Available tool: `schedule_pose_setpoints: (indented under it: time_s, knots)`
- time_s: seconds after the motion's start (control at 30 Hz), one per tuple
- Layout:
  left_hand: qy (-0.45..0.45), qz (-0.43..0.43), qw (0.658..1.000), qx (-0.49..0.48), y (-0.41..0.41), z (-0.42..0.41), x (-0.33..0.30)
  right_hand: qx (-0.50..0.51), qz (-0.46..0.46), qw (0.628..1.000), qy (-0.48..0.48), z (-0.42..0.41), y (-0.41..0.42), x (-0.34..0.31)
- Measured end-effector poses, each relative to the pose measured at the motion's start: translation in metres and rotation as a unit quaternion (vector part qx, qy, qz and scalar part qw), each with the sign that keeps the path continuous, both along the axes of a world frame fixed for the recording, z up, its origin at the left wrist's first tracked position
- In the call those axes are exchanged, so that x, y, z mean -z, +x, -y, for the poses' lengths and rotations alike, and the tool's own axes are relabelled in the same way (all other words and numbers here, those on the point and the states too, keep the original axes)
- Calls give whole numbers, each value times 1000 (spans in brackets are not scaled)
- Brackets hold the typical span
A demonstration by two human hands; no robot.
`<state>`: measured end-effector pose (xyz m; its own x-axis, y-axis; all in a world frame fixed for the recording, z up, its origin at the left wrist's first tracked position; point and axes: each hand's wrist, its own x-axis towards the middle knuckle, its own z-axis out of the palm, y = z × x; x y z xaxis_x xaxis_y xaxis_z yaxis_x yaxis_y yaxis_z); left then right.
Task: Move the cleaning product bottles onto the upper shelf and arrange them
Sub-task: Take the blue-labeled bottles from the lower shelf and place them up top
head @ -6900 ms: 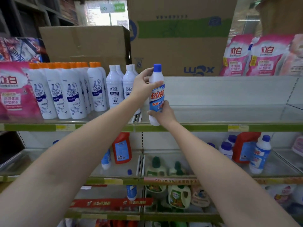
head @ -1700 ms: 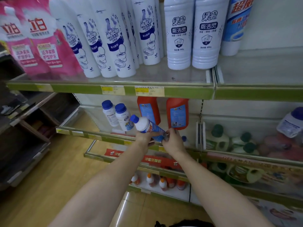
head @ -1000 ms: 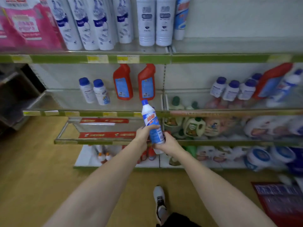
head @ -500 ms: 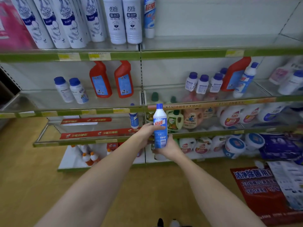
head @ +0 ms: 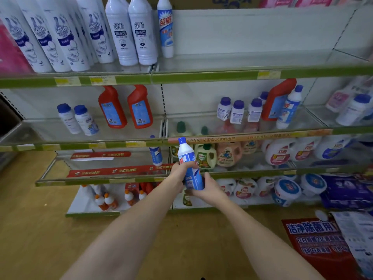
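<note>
Both hands hold one blue-capped bottle (head: 190,168) low in front of the shelving. The left hand (head: 178,172) wraps its upper body, fingers curled; the right hand (head: 205,185) cups its base. The bottle tilts slightly left. The upper shelf (head: 222,74), with one matching bottle (head: 166,29), is well above. On the lift, the bottle could knock the middle shelf edge or topple its neighbour.
</note>
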<state>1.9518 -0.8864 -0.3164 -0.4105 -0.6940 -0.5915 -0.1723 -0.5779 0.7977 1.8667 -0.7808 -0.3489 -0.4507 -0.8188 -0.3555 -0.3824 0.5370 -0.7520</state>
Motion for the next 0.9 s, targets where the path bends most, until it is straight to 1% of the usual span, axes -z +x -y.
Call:
schedule_pose_setpoints:
  time_s: [0.03, 0.07, 0.13, 0.2, 0.37, 0.47, 0.53, 0.6, 0.7, 0.77, 0.8, 0.9]
  knots:
    - [6, -3, 1000, 2, -3, -1, -1, -10, 71, 997, -10, -4, -7, -2]
    - [12, -10, 1000, 2, -6, -3, -4, -24, 117, 993, -9, -8, -14, -4]
    - [28, -32, 999, -11, -13, -8, -6, -54, 142, 988, -1, -12, -27, -5]
    - [44, -49, 998, -23, -20, -15, -6, -59, 132, 989, -8, -11, -36, 0]
    - [37, -30, 998, -31, -35, -22, -11, -41, 43, 998, -6, -8, -35, 15]
    - [33, -41, 998, -46, -45, -18, -20, -22, -72, 997, 24, -7, -32, 17]
    - [19, -30, 997, -63, -50, -16, -21, -13, -142, 989, 35, -6, -32, 17]
    - [2, -12, 995, -103, -51, -15, -17, -23, -176, 983, 38, -5, -30, 13]
    - [-17, -11, 989, -147, -45, -12, -14, -65, -209, 975, 41, -5, -34, 8]
    - [-22, -19, 988, -154, -42, -10, -14, -88, -195, 976, 39, -1, -40, 10]
    - [-26, -22, 987, -155, -41, -10, -15, -94, -169, 980, 35, 1, -43, 9]
    - [-37, -34, 988, -147, -41, -8, -18, -101, -50, 994, -3, 12, -50, 13]
